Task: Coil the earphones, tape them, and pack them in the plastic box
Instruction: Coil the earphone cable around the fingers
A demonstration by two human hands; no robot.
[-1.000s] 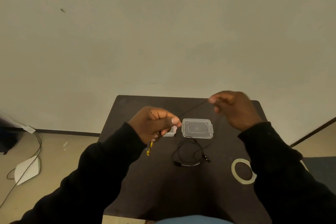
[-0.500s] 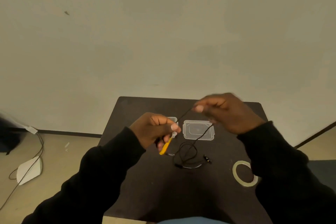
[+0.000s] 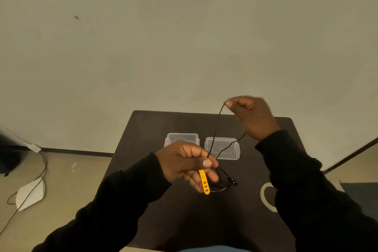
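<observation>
Black cord stretched between hands above worktop; left hand pinched cord and yellow tie, right hand pinched loop top. Box empty. Better keep loops equal, tension light.

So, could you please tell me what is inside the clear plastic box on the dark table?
The clear plastic box looks empty through its far wall, but the left hand covers its near part. Its lid lies beside it.
</observation>
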